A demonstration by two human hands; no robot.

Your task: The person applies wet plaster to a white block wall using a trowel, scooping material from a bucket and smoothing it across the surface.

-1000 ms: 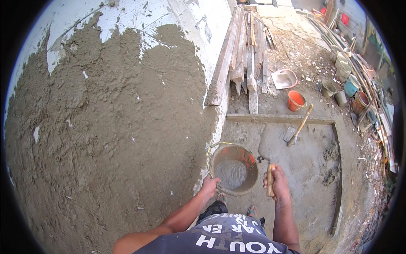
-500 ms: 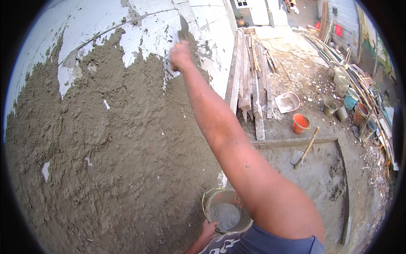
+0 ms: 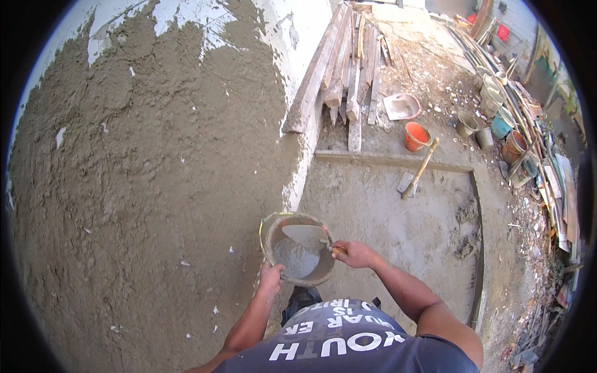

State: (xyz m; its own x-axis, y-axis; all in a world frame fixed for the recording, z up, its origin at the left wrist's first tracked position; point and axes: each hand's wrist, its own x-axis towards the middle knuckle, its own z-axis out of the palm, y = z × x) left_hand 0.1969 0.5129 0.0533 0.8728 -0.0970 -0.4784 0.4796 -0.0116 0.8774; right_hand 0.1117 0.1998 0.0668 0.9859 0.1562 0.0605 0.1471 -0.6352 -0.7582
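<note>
My left hand (image 3: 271, 276) grips the near left rim of a mortar-crusted bucket (image 3: 326, 267), which has grey wet mortar (image 3: 292, 258) inside. My right hand (image 3: 351, 253) is closed on the wooden handle of a trowel (image 3: 301, 232), whose metal blade is inside the bucket against its far side. Beside me on the left is a white wall (image 3: 177, 15), mostly covered in rough grey mortar (image 3: 130, 155).
A low-edged concrete slab (image 3: 398, 224) holds a hoe (image 3: 426, 161). Beyond lie long timbers (image 3: 329, 62), a pink pan (image 3: 401, 107) and an orange bucket (image 3: 416, 138). Several buckets (image 3: 502, 124) and piled poles and boards (image 3: 553, 199) line the right.
My right hand went up to the upper wall with the trowel half a second ago and is now down at the bucket, trowel blade inside. My left hand stays on the bucket.
</note>
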